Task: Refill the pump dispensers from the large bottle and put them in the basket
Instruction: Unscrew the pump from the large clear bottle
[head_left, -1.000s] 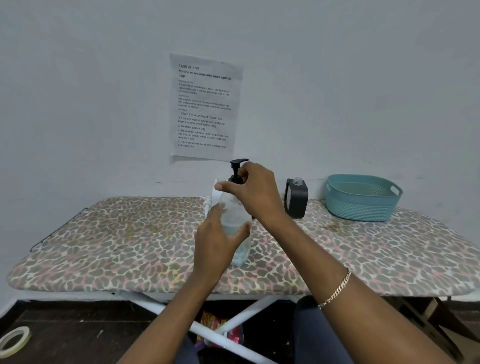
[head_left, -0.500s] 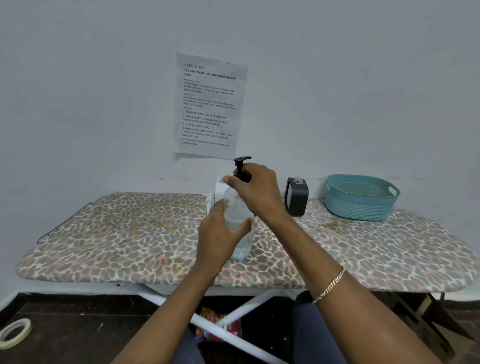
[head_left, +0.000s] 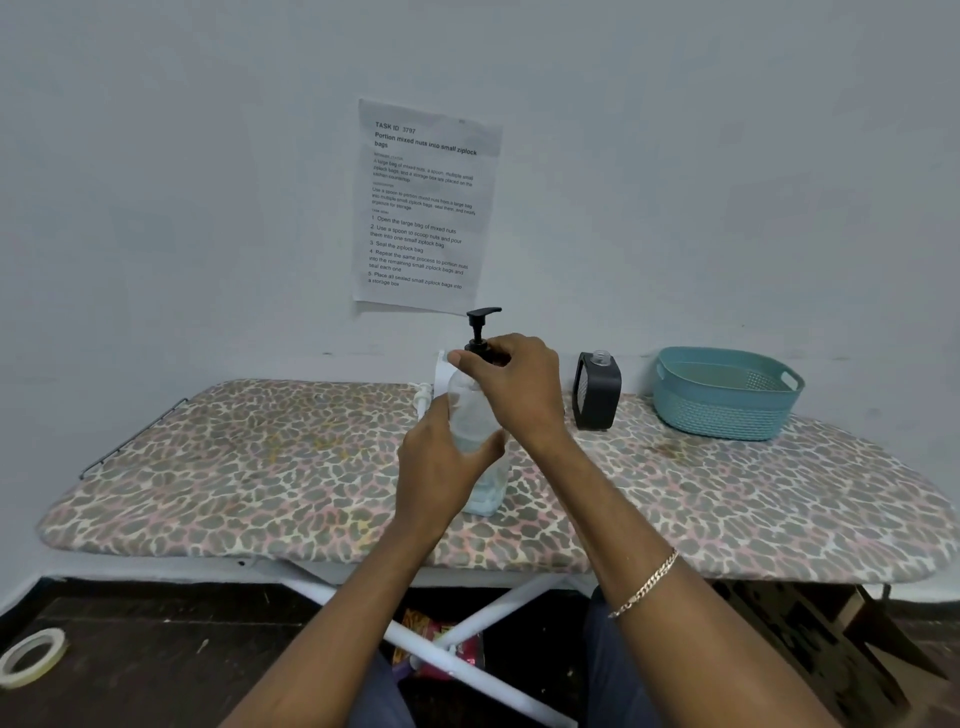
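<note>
The clear dispenser (head_left: 470, 410), a smooth round-shouldered plastic bottle with pale liquid low inside, stands upright on the leopard-print padded ironing board (head_left: 260, 467). The left hand (head_left: 441, 462) wraps its fingers and thumb round the body. The right hand (head_left: 514, 384) pinches the collar of the black pump (head_left: 483, 317) with curled fingertips, hiding the neck joint. Just behind the clear dispenser a white container (head_left: 441, 371) is mostly covered, so its shape cannot be told. To the right of the clear dispenser stands a matte black dispenser (head_left: 597, 395) with a bare clear neck. Farther right sits a teal woven-pattern basket (head_left: 727, 410) with cut-out handles. A printed sheet (head_left: 426, 208) hangs on the wall above. Far below left lies a tape roll (head_left: 31, 657), cut off by the frame edge.
</note>
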